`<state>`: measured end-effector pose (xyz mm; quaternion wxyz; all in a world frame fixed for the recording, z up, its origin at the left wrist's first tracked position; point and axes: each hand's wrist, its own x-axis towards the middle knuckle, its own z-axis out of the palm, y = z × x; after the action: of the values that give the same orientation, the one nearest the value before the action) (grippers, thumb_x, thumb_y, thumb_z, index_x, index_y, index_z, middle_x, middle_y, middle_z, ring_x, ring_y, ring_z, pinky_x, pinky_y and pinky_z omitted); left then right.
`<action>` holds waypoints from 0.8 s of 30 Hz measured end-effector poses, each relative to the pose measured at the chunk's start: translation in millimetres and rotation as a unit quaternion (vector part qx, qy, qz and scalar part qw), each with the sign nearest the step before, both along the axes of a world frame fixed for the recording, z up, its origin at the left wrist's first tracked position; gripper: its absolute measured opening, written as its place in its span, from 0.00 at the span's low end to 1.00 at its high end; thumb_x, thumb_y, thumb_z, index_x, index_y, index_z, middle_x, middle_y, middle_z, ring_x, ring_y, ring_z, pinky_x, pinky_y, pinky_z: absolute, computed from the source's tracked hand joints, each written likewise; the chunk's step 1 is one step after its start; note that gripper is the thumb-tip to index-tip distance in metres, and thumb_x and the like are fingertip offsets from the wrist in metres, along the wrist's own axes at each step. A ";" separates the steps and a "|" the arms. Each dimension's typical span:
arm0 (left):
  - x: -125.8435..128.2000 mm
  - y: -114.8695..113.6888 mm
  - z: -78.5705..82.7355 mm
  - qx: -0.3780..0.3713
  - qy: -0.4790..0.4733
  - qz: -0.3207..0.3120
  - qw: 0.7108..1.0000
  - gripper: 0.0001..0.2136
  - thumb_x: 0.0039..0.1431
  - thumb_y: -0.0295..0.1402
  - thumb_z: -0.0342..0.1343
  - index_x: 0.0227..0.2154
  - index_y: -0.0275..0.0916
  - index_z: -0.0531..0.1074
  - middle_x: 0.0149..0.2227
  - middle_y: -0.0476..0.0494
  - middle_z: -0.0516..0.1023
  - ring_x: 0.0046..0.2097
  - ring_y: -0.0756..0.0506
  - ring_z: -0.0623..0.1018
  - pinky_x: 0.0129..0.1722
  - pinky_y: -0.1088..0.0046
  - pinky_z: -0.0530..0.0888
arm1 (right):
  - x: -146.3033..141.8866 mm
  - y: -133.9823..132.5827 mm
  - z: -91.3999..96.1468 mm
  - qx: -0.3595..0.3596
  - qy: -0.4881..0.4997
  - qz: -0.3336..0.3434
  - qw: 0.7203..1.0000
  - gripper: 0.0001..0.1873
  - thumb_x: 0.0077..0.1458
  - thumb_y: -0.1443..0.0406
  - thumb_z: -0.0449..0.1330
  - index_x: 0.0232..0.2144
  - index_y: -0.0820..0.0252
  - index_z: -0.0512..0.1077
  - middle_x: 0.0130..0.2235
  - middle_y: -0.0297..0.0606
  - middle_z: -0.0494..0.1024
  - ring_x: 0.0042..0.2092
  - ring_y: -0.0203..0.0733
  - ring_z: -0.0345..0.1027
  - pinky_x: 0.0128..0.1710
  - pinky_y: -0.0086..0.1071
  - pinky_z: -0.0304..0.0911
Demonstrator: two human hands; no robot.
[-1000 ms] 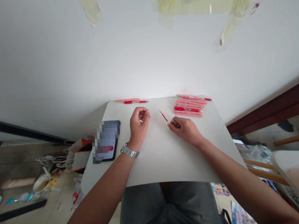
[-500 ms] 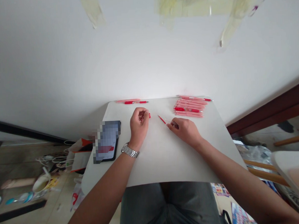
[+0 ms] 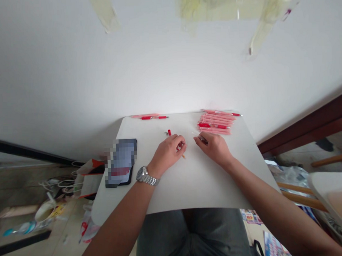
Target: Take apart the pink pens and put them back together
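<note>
My left hand [image 3: 170, 150] is closed round a thin red pen refill [image 3: 184, 156], whose pale orange end pokes out below the fingers; the rest is mostly covered. My right hand [image 3: 213, 147], a short way to the right, grips a clear pen barrel [image 3: 194, 134] with its see-through end showing past the fingertips. On the table just beyond my left hand lie a small red pen part [image 3: 169, 132] and a tiny metallic piece [image 3: 166, 133] beside it.
A bundle of pink pens [image 3: 216, 120] with red pens among them lies at the back right. More pens [image 3: 150, 117] rest along the back left edge. A phone [image 3: 123, 160] lies left on the white table [image 3: 190, 191], which meets the wall.
My left hand has left the red part on the table and moved right and nearer to me. The red refill, earlier at my right fingertips, is now in my left hand.
</note>
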<state>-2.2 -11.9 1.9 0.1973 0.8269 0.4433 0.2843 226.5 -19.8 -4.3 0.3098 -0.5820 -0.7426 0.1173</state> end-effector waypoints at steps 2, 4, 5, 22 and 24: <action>-0.2 0.2 -2.6 -0.001 0.001 -0.016 1.000 0.02 0.68 0.30 0.58 0.38 0.43 0.72 0.38 0.48 0.76 0.36 0.47 0.77 0.40 0.68 0.74 | -0.1 -0.1 -0.4 0.001 0.001 0.003 1.000 0.22 0.68 0.55 0.59 0.24 0.55 0.60 0.24 0.31 0.67 0.26 0.36 0.52 0.29 0.33 0.46; -0.7 1.2 -4.5 0.002 -0.007 -0.041 0.999 0.03 0.67 0.27 0.59 0.39 0.43 0.73 0.39 0.47 0.76 0.37 0.47 0.77 0.41 0.68 0.76 | -0.4 -0.3 -0.8 0.001 0.001 0.008 1.000 0.22 0.68 0.55 0.58 0.24 0.55 0.60 0.24 0.31 0.67 0.26 0.36 0.52 0.29 0.33 0.46; -0.8 1.8 -5.2 0.003 -0.009 -0.054 0.998 0.04 0.66 0.26 0.59 0.40 0.43 0.73 0.40 0.47 0.76 0.38 0.47 0.78 0.42 0.68 0.76 | -0.5 -0.4 -1.0 0.001 0.001 0.010 1.000 0.22 0.68 0.55 0.58 0.24 0.55 0.60 0.24 0.31 0.67 0.26 0.36 0.52 0.29 0.33 0.46; 4.9 3.0 -5.9 0.059 0.026 -0.031 0.997 0.06 0.68 0.26 0.57 0.43 0.43 0.74 0.47 0.43 0.76 0.53 0.39 0.77 0.57 0.56 0.77 | -0.8 -0.1 -1.9 -0.009 -0.004 0.022 1.000 0.22 0.68 0.55 0.58 0.23 0.55 0.60 0.23 0.31 0.66 0.26 0.37 0.49 0.29 0.34 0.45; 5.2 2.9 -5.7 0.068 0.022 -0.036 0.997 0.08 0.68 0.24 0.55 0.44 0.43 0.75 0.47 0.43 0.76 0.54 0.40 0.77 0.60 0.55 0.76 | -0.7 0.1 -1.6 -0.008 -0.007 0.025 1.000 0.22 0.68 0.55 0.58 0.23 0.55 0.61 0.23 0.32 0.67 0.26 0.37 0.50 0.29 0.34 0.45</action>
<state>3.0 -9.0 -3.7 0.1412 0.8595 0.3975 0.2885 225.8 -19.8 -6.0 0.2967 -0.5667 -0.7580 0.1272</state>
